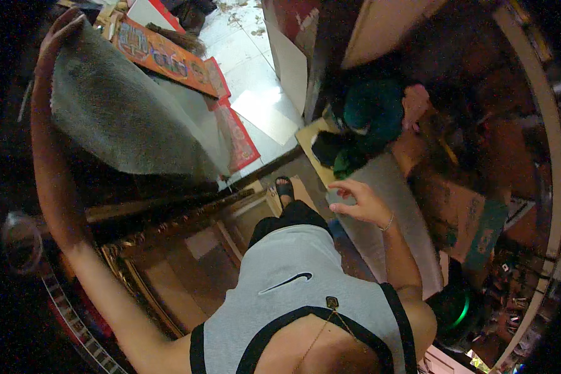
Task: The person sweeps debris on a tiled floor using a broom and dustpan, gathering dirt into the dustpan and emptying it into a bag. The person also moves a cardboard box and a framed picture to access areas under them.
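My left arm is stretched far out to the upper left. There my left hand (pixel 57 34) is closed on the top corner of a large grey cloth (pixel 121 112), which looks coarse. The cloth hangs down from the hand and slants across toward the front edge of a white-tiled surface (pixel 249 53). My right hand (pixel 361 202) is bent in front of me on the right, its fingers apart with nothing in them. It hovers over a long pale grey board or panel (pixel 393 206); whether it touches is unclear.
An orange printed board (pixel 165 56) and a red-bordered sheet (pixel 242 140) lie on the tiled surface. Dark green cloth (pixel 374 106) is heaped at right, near a cardboard box (pixel 445 212). A carved wooden frame (pixel 131 280) stands low on the left.
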A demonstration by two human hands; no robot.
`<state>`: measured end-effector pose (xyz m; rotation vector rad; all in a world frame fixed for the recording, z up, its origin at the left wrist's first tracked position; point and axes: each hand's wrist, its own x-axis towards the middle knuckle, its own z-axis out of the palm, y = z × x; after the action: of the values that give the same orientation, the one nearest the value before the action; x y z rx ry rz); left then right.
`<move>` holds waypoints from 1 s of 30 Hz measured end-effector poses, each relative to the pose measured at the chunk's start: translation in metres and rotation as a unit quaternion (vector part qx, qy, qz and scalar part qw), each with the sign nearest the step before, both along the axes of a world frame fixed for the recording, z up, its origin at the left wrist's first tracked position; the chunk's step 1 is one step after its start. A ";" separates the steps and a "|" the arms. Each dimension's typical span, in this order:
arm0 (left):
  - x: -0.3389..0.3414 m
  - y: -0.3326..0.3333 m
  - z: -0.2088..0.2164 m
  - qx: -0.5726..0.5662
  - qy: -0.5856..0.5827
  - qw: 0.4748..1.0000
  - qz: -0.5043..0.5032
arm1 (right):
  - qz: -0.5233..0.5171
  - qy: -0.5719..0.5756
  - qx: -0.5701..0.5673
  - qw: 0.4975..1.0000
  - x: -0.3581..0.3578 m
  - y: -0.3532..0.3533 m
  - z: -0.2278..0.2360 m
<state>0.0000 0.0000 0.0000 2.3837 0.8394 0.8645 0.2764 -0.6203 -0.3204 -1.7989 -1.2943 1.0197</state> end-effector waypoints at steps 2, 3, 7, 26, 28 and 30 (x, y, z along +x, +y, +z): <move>0.030 0.013 0.006 0.046 0.022 0.999 -0.013 | 0.002 0.024 0.007 1.000 0.009 0.042 0.010; 0.042 0.016 0.003 0.056 0.025 0.998 -0.020 | 0.005 0.038 0.000 0.999 0.013 0.059 0.016; 0.079 0.026 -0.023 -0.011 -0.020 0.998 -0.061 | 0.005 0.017 0.083 0.996 0.028 0.138 0.030; 0.266 0.173 -0.213 -0.429 -0.214 0.875 -0.062 | -0.158 0.259 0.147 0.941 0.099 0.642 0.100; 0.280 0.192 -0.210 -0.457 -0.239 0.853 -0.078 | -0.153 0.255 0.146 0.944 0.108 0.684 0.107; 0.294 0.217 -0.205 -0.478 -0.258 0.835 -0.089 | -0.154 0.274 0.166 0.935 0.118 0.721 0.112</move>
<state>0.2937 0.2171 -0.2049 1.2380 0.5930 0.7072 0.3944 0.1003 -0.2087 -1.2783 -0.7548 0.9637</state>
